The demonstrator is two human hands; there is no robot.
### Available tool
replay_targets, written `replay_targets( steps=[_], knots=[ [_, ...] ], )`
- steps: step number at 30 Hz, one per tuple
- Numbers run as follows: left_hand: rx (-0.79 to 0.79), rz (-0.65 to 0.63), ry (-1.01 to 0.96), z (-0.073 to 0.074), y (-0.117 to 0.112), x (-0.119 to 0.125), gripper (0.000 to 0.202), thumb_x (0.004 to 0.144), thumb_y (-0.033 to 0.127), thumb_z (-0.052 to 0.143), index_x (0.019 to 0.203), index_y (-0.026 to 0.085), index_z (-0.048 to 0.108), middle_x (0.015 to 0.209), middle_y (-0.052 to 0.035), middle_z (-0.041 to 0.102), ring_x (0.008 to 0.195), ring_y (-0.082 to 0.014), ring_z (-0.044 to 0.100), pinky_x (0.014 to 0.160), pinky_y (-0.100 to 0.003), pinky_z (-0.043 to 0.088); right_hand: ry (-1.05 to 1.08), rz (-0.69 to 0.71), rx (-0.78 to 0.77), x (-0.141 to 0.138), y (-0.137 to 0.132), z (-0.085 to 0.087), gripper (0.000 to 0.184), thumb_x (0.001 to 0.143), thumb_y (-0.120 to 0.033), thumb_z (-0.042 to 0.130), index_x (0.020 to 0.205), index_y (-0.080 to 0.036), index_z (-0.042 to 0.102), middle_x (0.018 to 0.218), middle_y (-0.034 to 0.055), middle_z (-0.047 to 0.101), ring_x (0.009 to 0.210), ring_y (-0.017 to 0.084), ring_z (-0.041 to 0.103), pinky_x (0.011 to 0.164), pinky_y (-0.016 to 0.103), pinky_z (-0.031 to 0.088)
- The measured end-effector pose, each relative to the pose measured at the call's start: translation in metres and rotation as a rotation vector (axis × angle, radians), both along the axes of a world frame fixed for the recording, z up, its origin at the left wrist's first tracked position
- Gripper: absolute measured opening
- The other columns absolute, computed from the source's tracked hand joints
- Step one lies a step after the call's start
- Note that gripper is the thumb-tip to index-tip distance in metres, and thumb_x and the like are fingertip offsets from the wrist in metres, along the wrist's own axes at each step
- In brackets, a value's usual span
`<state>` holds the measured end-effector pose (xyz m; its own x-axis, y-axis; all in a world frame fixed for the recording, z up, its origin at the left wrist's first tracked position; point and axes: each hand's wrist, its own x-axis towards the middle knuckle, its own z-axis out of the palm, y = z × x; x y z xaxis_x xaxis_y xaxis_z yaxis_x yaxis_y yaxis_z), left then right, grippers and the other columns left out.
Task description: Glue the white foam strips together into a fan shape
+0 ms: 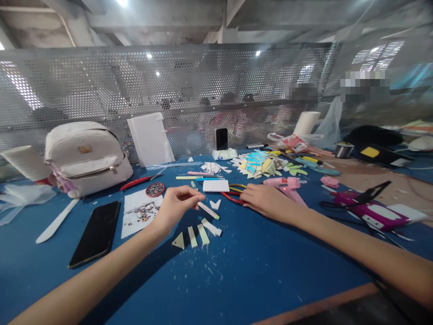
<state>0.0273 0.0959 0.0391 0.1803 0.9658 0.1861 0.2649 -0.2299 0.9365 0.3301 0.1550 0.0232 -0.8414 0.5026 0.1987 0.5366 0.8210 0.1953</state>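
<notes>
My left hand (177,205) pinches the end of a white marker (209,211) with a light green tip, which points down to the right above the blue table. My right hand (262,198) lies with fingers curled over a pair of pliers (233,198) with red handles; yellow handles (237,186) show beside them. Between the hands are a white block (215,185) and a small white V-shaped piece (215,205). Below the marker, a pale green triangle (179,241), pale strips (203,234) and a white piece (212,227) lie in a row.
A black phone (95,234), a white knife (57,221) and a backpack (88,158) are at left. Paper with beads (130,223) lies by my left wrist. Behind are cut pieces (260,163); at right, a pink glue gun (287,185) and a purple power strip (372,212) with cables.
</notes>
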Motion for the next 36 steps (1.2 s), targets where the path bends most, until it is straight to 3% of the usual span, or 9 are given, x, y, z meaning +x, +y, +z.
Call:
replay_targets(
  steps=[9,13,18,26,30,36],
  knots=[
    [-0.005,0.005,0.002,0.000,0.000,-0.001,0.016,0.093,0.026,0.067,0.085,0.013,0.065,0.082,0.0008,0.067,0.068,-0.0109,0.063,0.071,-0.030,0.056,0.025,-0.068,-0.021,-0.014,0.007,-0.016,0.040,0.105,-0.037,0.040,0.084,-0.016,0.068,0.081,0.0104,0.068,0.080,0.023,0.058,0.063,0.029,0.034],
    [-0.001,0.009,0.002,-0.001,0.001,-0.003,0.016,0.093,0.027,0.067,0.085,0.013,0.065,0.083,0.0004,0.068,0.069,-0.0112,0.064,0.071,-0.030,0.056,0.057,-0.139,-0.064,-0.020,0.005,-0.013,0.049,0.105,-0.042,0.037,0.077,-0.016,0.069,0.074,0.0089,0.062,0.072,0.021,0.057,0.060,0.028,0.031],
    [0.000,0.011,0.003,-0.001,0.000,-0.003,0.018,0.093,0.028,0.067,0.083,0.013,0.065,0.082,0.0006,0.067,0.071,-0.0119,0.064,0.073,-0.031,0.057,0.068,-0.187,-0.155,-0.020,-0.005,-0.001,0.045,0.106,-0.034,0.032,0.083,-0.015,0.066,0.083,0.0092,0.056,0.069,0.019,0.054,0.062,0.028,0.033],
    [-0.006,0.000,0.005,-0.003,0.001,-0.004,0.017,0.093,0.028,0.067,0.084,0.013,0.065,0.083,0.0004,0.068,0.070,-0.0114,0.064,0.072,-0.031,0.057,0.037,-0.130,-0.330,-0.012,-0.013,0.011,0.027,0.101,-0.017,0.035,0.097,-0.018,0.061,0.093,0.0068,0.057,0.076,0.017,0.058,0.070,0.026,0.040],
    [-0.001,0.002,0.007,-0.005,0.001,-0.005,0.018,0.093,0.029,0.067,0.084,0.013,0.065,0.079,0.0013,0.067,0.069,-0.0117,0.064,0.072,-0.031,0.057,0.040,-0.150,-0.293,-0.016,-0.010,0.009,0.025,0.100,-0.019,0.040,0.089,-0.016,0.062,0.087,0.0076,0.057,0.071,0.017,0.056,0.064,0.027,0.036],
    [0.006,0.011,0.016,-0.003,0.000,-0.007,0.018,0.094,0.029,0.067,0.083,0.014,0.066,0.077,0.0014,0.066,0.072,-0.0126,0.065,0.075,-0.032,0.057,0.108,-0.218,-0.143,-0.025,-0.002,-0.006,0.041,0.104,-0.031,0.036,0.090,-0.013,0.069,0.079,0.0100,0.057,0.069,0.021,0.054,0.064,0.030,0.032]
  ],
)
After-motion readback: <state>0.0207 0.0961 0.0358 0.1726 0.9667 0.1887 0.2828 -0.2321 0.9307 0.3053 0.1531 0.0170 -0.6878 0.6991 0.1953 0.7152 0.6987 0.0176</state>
